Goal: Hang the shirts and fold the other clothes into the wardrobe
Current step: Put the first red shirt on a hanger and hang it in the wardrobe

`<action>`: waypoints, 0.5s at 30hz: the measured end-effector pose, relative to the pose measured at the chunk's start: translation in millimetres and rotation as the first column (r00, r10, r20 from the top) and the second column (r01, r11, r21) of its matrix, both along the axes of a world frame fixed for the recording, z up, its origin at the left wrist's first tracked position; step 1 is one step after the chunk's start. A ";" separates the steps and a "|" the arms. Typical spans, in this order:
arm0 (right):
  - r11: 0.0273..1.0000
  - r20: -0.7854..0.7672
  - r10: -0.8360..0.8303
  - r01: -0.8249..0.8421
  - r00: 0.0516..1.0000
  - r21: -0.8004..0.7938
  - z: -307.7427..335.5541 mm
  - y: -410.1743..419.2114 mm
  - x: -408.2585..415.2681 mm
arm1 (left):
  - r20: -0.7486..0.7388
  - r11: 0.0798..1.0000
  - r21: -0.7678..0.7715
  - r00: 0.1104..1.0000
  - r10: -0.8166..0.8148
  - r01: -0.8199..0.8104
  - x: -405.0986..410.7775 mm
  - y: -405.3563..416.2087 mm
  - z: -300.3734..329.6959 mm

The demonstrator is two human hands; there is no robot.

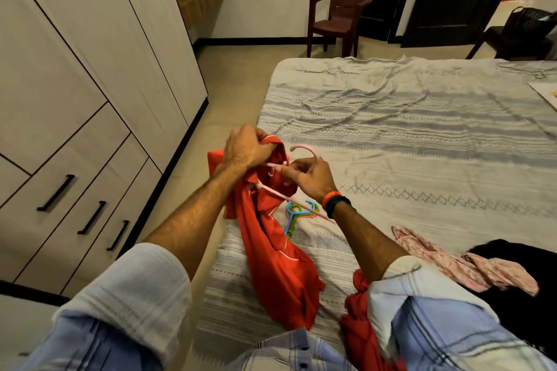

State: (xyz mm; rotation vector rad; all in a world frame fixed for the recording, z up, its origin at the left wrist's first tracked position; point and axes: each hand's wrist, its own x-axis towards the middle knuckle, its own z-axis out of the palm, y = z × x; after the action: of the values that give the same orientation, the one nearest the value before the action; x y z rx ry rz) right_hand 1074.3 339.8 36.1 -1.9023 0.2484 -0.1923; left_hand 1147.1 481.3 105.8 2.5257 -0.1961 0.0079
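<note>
Shirt: red shirt (280, 265) held up over near corner of bed (422, 135); lower part drapes onto bedsheet
Left hand: left hand (245, 146) fingers curled, gripping bunched collar of shirt
Right hand: right hand (310, 176) fingers pinching pink hanger (301, 149) just below hook; hanger arm runs inside shirt neck
Spare hangers: coloured hangers (297, 214) lying on bed under shirt
Other clothes: pink garment (470, 265), black garment (518, 304), red cloth (361, 331) on bed at right
Wardrobe: wardrobe (90, 84) at left; doors closed

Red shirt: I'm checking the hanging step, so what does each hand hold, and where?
Left hand grips the red shirt at its collar; right hand holds the pink hanger just below its hook.
</note>
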 end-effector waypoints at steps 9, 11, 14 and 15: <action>0.995 -0.058 -0.042 0.047 0.997 0.086 9.1 7.3 15.0 | -0.085 0.978 -0.167 0.986 -0.143 0.128 -13.3 -17.0 11.6; 0.990 -0.038 -0.050 0.054 0.998 0.128 3.0 4.0 19.1 | -0.175 0.961 -0.110 0.947 -0.268 0.252 -16.0 -11.1 15.8; 0.972 -0.022 -0.076 0.079 0.997 0.222 8.6 5.1 11.8 | -0.206 0.895 0.129 0.894 -0.398 0.428 -17.0 -6.4 19.0; 0.955 -0.009 -0.077 0.076 0.997 0.287 8.7 4.7 9.5 | -0.185 0.868 0.201 0.888 -0.421 0.453 -16.1 -6.4 18.4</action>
State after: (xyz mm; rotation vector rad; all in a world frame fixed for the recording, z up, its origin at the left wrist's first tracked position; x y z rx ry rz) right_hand 1083.8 344.5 44.8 -1.6051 0.3310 -0.1994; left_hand 1131.0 475.0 124.2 2.6469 -0.7539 -0.3903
